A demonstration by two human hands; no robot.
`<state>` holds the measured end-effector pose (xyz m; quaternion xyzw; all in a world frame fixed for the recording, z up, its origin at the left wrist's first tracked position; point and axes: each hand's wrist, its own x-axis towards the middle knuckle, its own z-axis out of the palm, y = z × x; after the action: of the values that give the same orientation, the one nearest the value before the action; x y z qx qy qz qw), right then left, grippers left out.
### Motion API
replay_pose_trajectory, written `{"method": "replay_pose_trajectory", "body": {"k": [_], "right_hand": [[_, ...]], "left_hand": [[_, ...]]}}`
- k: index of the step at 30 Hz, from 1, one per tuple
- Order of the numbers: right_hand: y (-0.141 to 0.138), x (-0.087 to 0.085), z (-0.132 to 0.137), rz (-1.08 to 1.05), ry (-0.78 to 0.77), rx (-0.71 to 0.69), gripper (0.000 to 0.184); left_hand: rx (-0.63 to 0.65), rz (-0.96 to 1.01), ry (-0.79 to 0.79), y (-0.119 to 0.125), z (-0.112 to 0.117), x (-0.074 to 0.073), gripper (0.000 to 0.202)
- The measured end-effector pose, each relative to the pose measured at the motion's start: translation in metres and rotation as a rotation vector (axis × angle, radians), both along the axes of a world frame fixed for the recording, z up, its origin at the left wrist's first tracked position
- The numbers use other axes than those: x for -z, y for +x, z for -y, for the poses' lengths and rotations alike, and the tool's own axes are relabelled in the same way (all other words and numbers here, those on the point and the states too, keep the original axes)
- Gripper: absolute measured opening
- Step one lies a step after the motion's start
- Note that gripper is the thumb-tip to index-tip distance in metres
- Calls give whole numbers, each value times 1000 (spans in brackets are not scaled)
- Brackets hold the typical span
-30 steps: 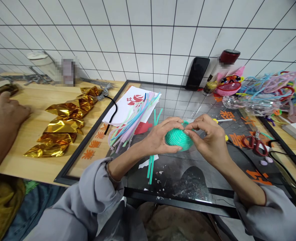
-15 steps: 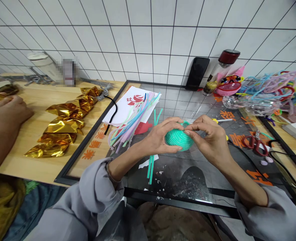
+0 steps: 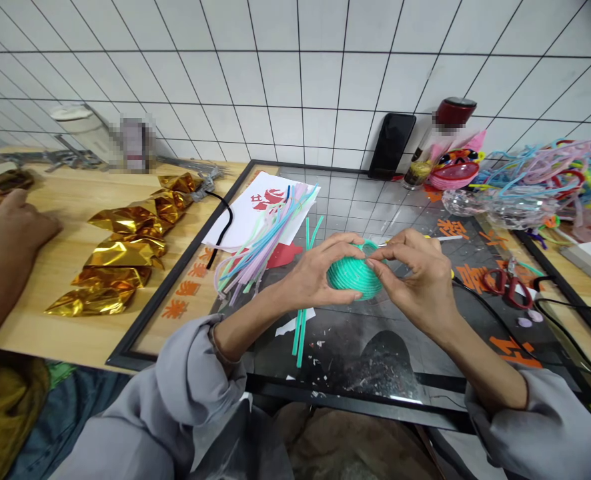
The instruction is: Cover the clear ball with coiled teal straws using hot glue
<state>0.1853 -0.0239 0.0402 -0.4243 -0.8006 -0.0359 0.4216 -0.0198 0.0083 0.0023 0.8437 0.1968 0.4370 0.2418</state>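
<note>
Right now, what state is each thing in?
Left hand: cupped around green coil
Right hand: pinching the coil's edge
Green coil: wound round, held
Green strips: loose, partly hidden
Pastel strips: bunched, partly on white paper
Phone: dark, leaning on wall
Red scissors: lying, blade opening unclear
Gold foil: lying, creased
Bottle: capped

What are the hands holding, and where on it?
A green coiled ball: the left hand grips one side, and the right hand pinches near its top.

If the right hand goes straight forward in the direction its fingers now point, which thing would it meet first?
The right hand would probably meet the green coiled piece first; thumb and finger seem to pinch its upper edge. The left hand looks next in line, though depth is unclear.
</note>
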Motion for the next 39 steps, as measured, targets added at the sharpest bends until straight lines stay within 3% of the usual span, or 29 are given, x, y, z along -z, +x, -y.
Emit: {"method": "replay_pose_trajectory", "body": {"k": [17,23,27,35,39], "right_hand": [[-3,0,-4,-178,-182,-56,13],[-4,0,-4,-184,-176,-56,13],[-4,0,-3,-140,-124,-52,11],[-10,0,8,5,124,-34,10],[-9,2,8,13,121,-8,13]], "left_hand": [[29,-12,35,-1,-3,2,55],[29,-39,69,0,-6,6,70],[9,-43,115,1,-6,9,69],[-9,-49,121,3,-4,11,67],[-23,-42,133,3,-4,12,69]]}}
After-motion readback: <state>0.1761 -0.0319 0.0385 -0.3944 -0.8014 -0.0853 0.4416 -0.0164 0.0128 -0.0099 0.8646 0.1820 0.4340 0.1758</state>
